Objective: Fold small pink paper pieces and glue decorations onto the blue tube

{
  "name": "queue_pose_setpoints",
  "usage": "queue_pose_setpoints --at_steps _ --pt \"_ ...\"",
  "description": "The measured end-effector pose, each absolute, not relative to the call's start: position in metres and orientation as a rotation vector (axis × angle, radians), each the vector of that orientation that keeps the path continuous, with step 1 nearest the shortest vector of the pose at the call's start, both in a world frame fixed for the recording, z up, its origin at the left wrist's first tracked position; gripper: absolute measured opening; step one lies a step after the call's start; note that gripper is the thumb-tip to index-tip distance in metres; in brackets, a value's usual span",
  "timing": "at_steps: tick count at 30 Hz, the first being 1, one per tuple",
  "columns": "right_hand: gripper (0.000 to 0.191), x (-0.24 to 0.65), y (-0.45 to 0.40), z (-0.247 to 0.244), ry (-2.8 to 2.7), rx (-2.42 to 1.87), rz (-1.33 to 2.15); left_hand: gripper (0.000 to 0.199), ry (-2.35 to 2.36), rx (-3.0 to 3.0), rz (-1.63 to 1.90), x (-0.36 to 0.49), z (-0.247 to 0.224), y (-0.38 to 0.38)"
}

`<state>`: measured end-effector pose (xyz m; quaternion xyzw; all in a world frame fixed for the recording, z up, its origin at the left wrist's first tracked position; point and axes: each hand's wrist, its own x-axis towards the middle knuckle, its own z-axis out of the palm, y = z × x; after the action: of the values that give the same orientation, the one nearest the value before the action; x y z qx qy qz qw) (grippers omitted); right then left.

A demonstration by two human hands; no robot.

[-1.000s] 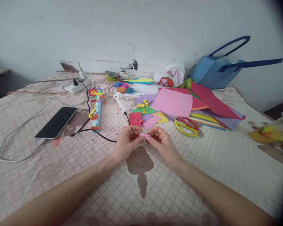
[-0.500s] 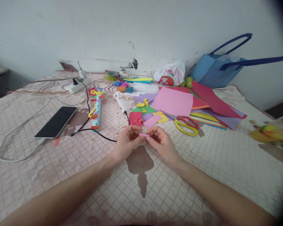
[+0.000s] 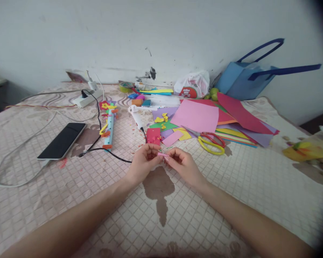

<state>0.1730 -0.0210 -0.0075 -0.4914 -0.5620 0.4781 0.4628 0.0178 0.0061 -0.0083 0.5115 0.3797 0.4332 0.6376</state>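
Between my two hands is a small strip of pink craft foam or paper [image 3: 163, 154], pinched at both ends above the table. My left hand [image 3: 145, 160] has its fingertips closed on the left end. The right end is in the closed fingertips of my right hand [image 3: 183, 165]. Just beyond them lie a red square [image 3: 153, 135] with yellow scraps and a flat pink piece [image 3: 172, 138]. Scissors with red and yellow handles [image 3: 212, 143] rest to the right. A white glue gun [image 3: 135, 116] lies behind my left hand, its black cord running under it.
Coloured sheets [image 3: 196, 116] are piled behind the scissors. At the left are a phone [image 3: 61, 141] on a cable, a decorated light-blue strip [image 3: 110, 129] and a power strip [image 3: 87, 98]. A blue bag [image 3: 244, 80] stands at the back right, a plastic bag [image 3: 309, 148] at far right.
The pink strip has tilted slightly between my fingertips, and the right fingers have shifted a little on it. The whole view has moved slightly; everything on the table stays in place.
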Motion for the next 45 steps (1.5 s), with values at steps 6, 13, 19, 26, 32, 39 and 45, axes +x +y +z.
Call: queue_pose_setpoints --at_steps 6,13,19,26,32,39,45 --pt "0.015 0.1729 -0.0209 -0.0077 -1.388 -1.209 1.179 0.031 0.843 1.179 0.997 0.0175 -0.0113 0.0075" --pt "0.015 0.173 -0.0207 -0.0079 -1.385 -1.197 1.156 0.029 0.894 1.218 0.961 0.0175 -0.0076 0.0062" --pt "0.014 0.174 -0.0215 -0.0085 -1.408 -1.216 1.119 0.024 0.958 1.3 0.887 0.0174 -0.0066 0.0049" --pt "0.013 0.1739 -0.0226 -0.0051 -1.388 -1.199 1.177 0.025 0.975 1.228 0.892 0.0183 -0.0027 0.0034" --pt "0.015 0.175 -0.0217 -0.0061 -1.408 -1.213 1.154 0.027 0.955 1.224 0.897 0.0182 -0.0044 0.0042" --pt "0.013 0.1762 -0.0212 -0.0093 -1.429 -1.215 1.125 0.024 0.96 1.262 0.895 0.0184 -0.0052 0.0039" --pt "0.013 0.1752 -0.0209 -0.0089 -1.433 -1.212 1.116 0.025 0.947 1.288 0.881 0.0178 -0.007 0.0045"
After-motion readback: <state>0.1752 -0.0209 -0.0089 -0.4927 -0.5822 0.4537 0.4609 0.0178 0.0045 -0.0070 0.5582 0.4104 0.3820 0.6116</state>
